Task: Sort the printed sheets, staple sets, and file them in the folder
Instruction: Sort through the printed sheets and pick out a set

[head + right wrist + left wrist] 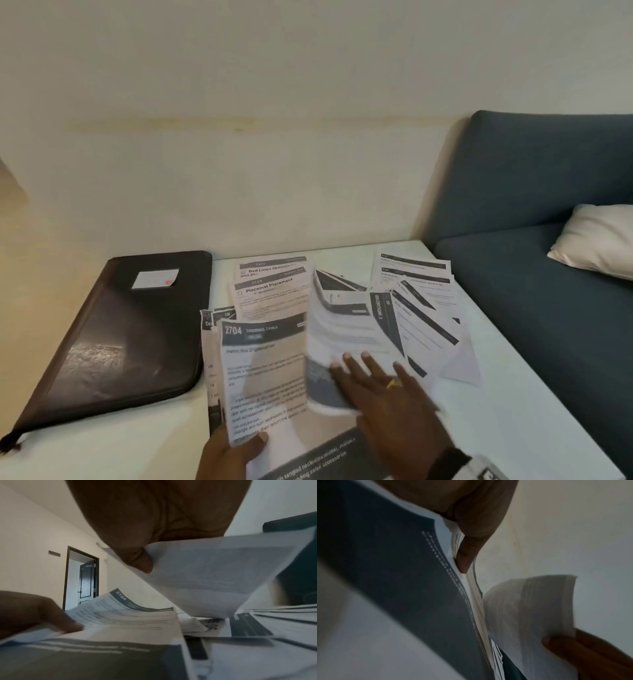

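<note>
Nearest, the left hand (228, 454) pinches the lower edge of a raised sheet headed 2704 (263, 373), thumb on top. Beside it, the right hand (383, 394) lifts a curled sheet (342, 329), thumb beneath, fingers extended above. Farther left on the white table (513, 394) lies the closed black folder (120, 335).

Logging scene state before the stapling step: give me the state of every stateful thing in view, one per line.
folder: closed, flat on the table, left of the papers.
2704 sheet stack: lifted, left hand grips its lower edge.
curled sheet: raised, held by right hand.
loose sheets: fanned out, flat on the table.
pillow: resting on the sofa.
</note>
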The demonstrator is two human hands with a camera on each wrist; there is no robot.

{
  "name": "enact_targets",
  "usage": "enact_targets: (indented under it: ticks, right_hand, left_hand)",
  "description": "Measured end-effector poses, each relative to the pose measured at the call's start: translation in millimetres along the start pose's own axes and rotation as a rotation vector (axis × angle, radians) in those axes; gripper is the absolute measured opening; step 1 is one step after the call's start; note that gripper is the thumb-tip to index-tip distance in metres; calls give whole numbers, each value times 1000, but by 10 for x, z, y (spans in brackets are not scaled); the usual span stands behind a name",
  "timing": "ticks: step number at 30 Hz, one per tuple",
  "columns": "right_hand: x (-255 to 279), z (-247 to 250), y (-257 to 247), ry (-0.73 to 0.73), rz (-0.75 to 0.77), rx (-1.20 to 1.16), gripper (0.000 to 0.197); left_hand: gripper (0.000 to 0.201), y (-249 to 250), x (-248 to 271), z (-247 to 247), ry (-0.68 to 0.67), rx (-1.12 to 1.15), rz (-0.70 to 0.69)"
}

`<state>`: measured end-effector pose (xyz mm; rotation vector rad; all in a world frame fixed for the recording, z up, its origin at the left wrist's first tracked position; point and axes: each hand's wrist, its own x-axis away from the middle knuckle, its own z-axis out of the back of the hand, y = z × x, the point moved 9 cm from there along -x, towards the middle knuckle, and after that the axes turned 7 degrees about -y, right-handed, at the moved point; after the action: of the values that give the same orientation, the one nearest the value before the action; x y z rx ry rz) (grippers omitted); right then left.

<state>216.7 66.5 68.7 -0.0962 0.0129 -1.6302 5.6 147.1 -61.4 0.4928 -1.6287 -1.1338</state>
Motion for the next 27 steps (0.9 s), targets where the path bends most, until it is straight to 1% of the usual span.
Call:
enact_targets:
  ticks: [1, 2, 3, 4, 5, 6, 7, 9, 10, 11, 12, 13, 14, 15, 16, 19, 20, 22, 23, 25, 27]
  right_hand:
    - [32, -23, -75, 61, 12, -16, 64]
    - [125, -153, -188, -32, -17, -88, 59]
    - [203, -269, -306, -6, 14, -126, 53]
    - [270, -336, -413, -33, 34, -158, 46]
    - [302, -415, -497, -25, 57, -181, 43]
    - [345, -480, -514, -92, 21, -189, 45]
    - [376, -535, -517, -61, 14, -195, 46]
    - [447, -672, -564, -110, 34, -189, 44]
    - [484, -735, -561, -162, 31, -181, 44]
    - [506, -829, -581, -174, 46, -180, 46]
    - [514, -903, -550, -232, 29, -181, 49]
    - [503, -961, -531, -236, 24, -180, 54]
    - [472, -1003, -495, -267, 13, -177, 59]
    - [451, -1040, -493, -250, 21, -191, 63]
    - [438, -1059, -502, -281, 21, -202, 64]
    - [377, -1081, -541, -282, 82, -217, 67]
    - [372, -1079, -555, -313, 97, -219, 66]
    - [369, -1070, -558, -297, 112, -213, 58]
    - [338, -1054, -572, -242, 132, -201, 54]
    - [347, -1079, -547, -187, 128, -156, 48]
    - [347, -1114, -523, -162, 132, -151, 43]
  left_hand:
    - [43, 26, 25, 4, 28, -32, -28]
    - [41, 20, 47, -26, 9, -15, -31]
    - [39, 27, 91, -15, 43, -14, -16]
    - [37, 46, 125, 25, 86, -11, -36]
    - [32, 56, 135, 30, 93, -23, -42]
    - [28, -8, 111, 44, 66, -32, -39]
    - [24, -35, 135, 52, 70, -2, -17]
    - [18, -41, 173, 74, 104, 71, 18]
    - [18, -54, 145, 94, 127, 78, 10]
    - [22, -47, 144, 103, 153, 67, 5]
    - [27, -32, 144, 81, 149, 48, 0]
    - [31, -27, 143, 57, 141, 29, 4]
    - [32, -37, 138, 35, 120, 39, 6]
    - [32, -31, 127, 2, 95, 63, 2]
    - [32, -33, 113, -29, 65, 83, -5]
    - [27, -33, 111, -137, -22, 97, -16]
    - [25, -41, 125, -146, -30, 100, -11]
    - [26, -83, 117, -130, -27, 109, -2]
    - [26, -93, 110, -118, -20, 94, -4]
    - [22, -114, 111, -86, 3, 25, 3]
    - [18, -108, 117, -30, 20, -9, -11]
